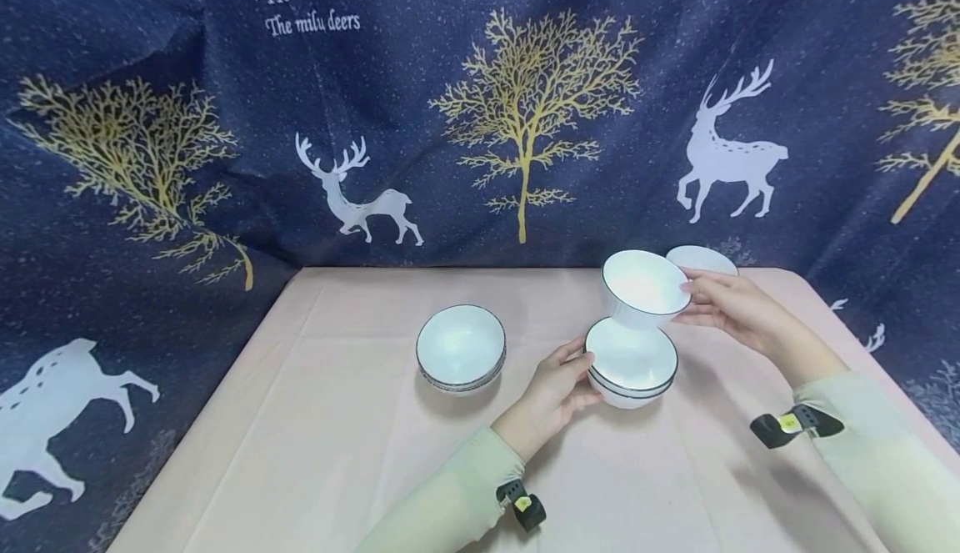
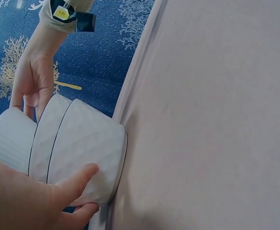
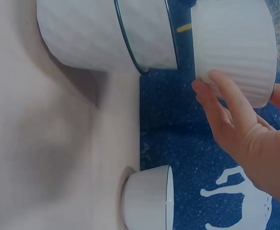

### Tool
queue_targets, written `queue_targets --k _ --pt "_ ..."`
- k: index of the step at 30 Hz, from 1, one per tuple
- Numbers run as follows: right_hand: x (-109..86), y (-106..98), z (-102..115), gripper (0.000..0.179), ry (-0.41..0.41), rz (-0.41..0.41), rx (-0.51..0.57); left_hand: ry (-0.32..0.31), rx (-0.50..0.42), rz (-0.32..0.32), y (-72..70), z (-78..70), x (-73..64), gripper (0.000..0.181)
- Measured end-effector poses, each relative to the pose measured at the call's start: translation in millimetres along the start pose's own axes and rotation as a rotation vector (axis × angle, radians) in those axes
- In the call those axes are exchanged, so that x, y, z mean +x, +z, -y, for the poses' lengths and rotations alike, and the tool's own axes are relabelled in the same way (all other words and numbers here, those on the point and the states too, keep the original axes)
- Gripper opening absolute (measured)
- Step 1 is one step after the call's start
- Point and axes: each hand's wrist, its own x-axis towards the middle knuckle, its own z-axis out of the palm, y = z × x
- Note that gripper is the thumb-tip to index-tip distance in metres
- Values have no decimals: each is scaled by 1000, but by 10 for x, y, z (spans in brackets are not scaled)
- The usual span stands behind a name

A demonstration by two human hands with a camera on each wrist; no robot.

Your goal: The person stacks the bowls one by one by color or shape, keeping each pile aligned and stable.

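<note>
Raised over the right part of the table is a white bowl with a dark rim and ribbed sides [image 1: 637, 313], and my right hand [image 1: 723, 307] grips it by its right side. Below it sit two nested white bowls [image 1: 632, 361] with dark rims. My left hand [image 1: 551, 399] holds this pair from the left, fingers at the rim and wall. The left wrist view shows the thumb [image 2: 80, 182] along the lower bowl's faceted wall [image 2: 89, 143]. In the right wrist view the ribbed bowl [image 3: 235, 48] stands apart from the pair, between fingers and thumb.
Another stack of white bowls [image 1: 461, 349] stands left of my left hand. A single white bowl [image 1: 701, 259] is at the back right, partly behind the raised one. A pale pink cloth [image 1: 337, 419] covers the table, and a dark blue deer-print curtain [image 1: 450, 2] hangs behind.
</note>
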Motion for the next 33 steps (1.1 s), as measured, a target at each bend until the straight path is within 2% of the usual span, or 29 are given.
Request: queue_targets --k 11,25,33 --pt "-115 72 -14 67 12 18 -53 -5 -13 24 -24 5 -3 47" --pt "-199 139 -78 64 6 53 -39 4 -25 35 -27 5 -19 48" --pt "-223 165 -112 44 4 72 -26 -8 -27 42 -19 6 -17 49"
